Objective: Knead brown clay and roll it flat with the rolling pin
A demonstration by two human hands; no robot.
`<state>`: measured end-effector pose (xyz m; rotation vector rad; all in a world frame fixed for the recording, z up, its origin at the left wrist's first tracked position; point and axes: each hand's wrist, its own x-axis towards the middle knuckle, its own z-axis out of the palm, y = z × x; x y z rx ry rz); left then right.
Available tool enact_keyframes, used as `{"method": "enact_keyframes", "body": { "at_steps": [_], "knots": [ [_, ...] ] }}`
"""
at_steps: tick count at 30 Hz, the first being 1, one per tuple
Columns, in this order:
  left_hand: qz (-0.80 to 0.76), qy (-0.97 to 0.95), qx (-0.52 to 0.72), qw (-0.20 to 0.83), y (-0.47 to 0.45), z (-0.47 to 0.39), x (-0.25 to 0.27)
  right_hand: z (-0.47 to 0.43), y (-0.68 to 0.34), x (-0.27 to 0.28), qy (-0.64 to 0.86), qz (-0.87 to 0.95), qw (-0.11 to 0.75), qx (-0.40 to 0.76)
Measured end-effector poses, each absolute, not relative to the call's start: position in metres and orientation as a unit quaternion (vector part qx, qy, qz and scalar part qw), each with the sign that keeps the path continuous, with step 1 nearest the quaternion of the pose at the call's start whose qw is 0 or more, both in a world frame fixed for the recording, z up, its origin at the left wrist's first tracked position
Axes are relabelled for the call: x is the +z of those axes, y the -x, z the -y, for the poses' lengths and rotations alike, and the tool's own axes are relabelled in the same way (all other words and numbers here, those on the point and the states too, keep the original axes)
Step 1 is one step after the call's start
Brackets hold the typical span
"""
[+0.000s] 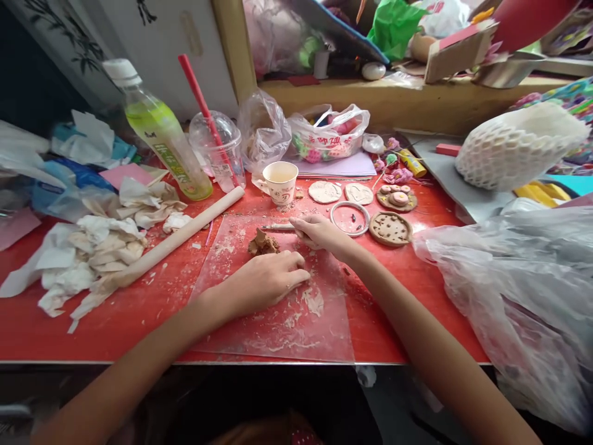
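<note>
My right hand is closed around a thin, pale clay modelling tool, which points left; its exact tip shape is too small to make out. Just below the tool sits a rough, crumbly lump of brown clay. My left hand rests on the clear plastic mat, in front of the lump, its thumb and forefinger apart and nothing visible between them. Its other fingers are partly hidden. Smears and crumbs of pale clay cover the mat around both hands.
Behind the mat stands a paper cup. Right of it lie flat clay discs, a ring and a dotted clay round. Leftward are a rolling pin, crumpled tissues and a drink bottle. Plastic bags fill the right side.
</note>
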<state>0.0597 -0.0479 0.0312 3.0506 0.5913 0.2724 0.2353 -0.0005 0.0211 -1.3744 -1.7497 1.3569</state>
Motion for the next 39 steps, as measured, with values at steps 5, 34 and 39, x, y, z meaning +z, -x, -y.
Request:
{"method": "enact_keyframes", "body": {
  "at_steps": [5, 34, 39],
  "knots": [
    [-0.116, -0.988, 0.101, 0.006, -0.062, 0.048, 0.034, -0.001, -0.236, 0.022, 0.498, 0.669, 0.259, 0.487],
    [-0.105, -0.947, 0.135, -0.272, -0.06, 0.041, 0.04, 0.0, -0.248, 0.015, 0.433, 0.643, 0.27, 0.572],
    [-0.25, -0.91, 0.209, -0.256, -0.057, 0.042, 0.044, 0.002, -0.251, 0.017, 0.426, 0.647, 0.275, 0.569]
  ]
}}
